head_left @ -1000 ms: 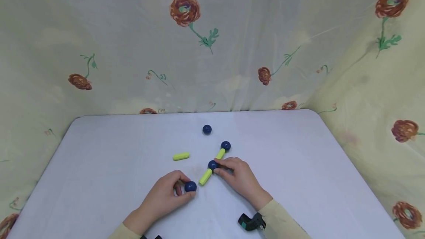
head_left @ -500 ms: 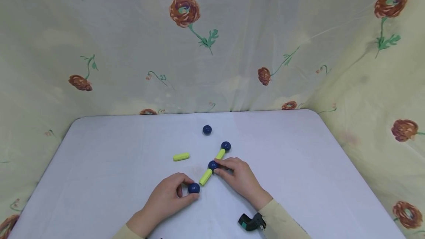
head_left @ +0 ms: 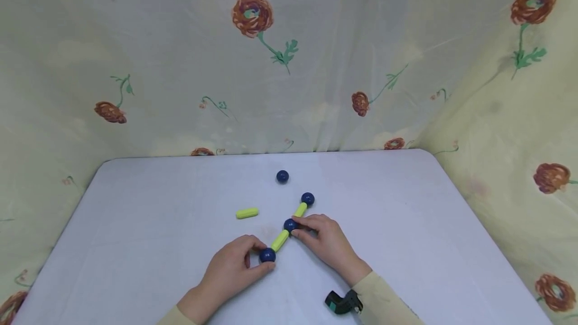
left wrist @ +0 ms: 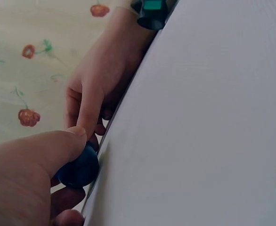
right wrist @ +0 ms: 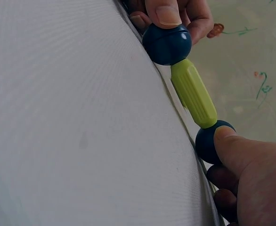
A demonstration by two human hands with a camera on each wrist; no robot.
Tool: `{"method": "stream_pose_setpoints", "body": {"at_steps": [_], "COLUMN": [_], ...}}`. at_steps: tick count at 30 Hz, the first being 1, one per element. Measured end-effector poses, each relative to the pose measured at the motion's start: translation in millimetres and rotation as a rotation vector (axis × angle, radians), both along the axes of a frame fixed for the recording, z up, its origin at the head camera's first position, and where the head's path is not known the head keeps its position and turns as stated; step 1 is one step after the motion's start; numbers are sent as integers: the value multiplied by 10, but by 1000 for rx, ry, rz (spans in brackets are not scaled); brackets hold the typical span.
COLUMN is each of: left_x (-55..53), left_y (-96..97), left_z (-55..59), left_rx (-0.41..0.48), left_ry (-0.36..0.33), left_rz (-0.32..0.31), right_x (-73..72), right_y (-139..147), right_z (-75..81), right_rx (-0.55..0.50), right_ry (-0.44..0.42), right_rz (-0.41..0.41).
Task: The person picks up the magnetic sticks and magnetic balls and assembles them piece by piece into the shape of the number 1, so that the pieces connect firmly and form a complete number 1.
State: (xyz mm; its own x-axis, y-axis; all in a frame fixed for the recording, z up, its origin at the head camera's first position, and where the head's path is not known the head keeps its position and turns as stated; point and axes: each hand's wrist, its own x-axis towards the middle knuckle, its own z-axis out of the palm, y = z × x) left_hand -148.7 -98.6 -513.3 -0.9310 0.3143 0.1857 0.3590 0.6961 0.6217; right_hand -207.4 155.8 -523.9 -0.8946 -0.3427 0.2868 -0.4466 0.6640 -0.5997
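My left hand (head_left: 232, 265) pinches a dark blue ball (head_left: 267, 255) between thumb and fingers. That ball sits against the near end of a ribbed yellow-green rod (right wrist: 193, 93). At the rod's other end is a second blue ball (right wrist: 208, 143), which my right hand (head_left: 329, 245) pinches. Beyond it a further yellow-green rod (head_left: 300, 209) leads to a third blue ball (head_left: 308, 198), so balls and rods form one slanting line on the table. In the left wrist view, my left thumb lies over the near ball (left wrist: 79, 169) and partly hides it.
A loose yellow-green rod (head_left: 247, 213) lies left of the line, and a loose blue ball (head_left: 282, 176) rests near the back of the white table (head_left: 158, 204). A black wrist camera (head_left: 343, 302) is on the right wrist. Flower-printed cloth (head_left: 316, 64) hangs behind and beside the table.
My left hand has moved slightly right with its ball, which has come from a small gap away up against the near rod's end. The right hand has stayed in place.
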Motion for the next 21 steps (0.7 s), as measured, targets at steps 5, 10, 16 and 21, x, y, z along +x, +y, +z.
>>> {"method": "stream_pose_setpoints", "body": {"at_steps": [5,10,16,21], "left_x": [20,28,35,38], "left_y": [41,57,62,57], "left_z": [20,27,25,13], "left_rx": [-13,-36,-37,-31], "left_ry": [-17,-27,-47,-38], "left_rz": [-1,17,21,26], "right_x": [-3,-5,15,19], "right_y": [2,-7,-5,-3], "right_z": [-8,-7,3,0], "right_rx": [14,12,15,5], "right_ry": [-11,-16,-26,-6], "right_rz": [-16,-16,-16,-1]}}
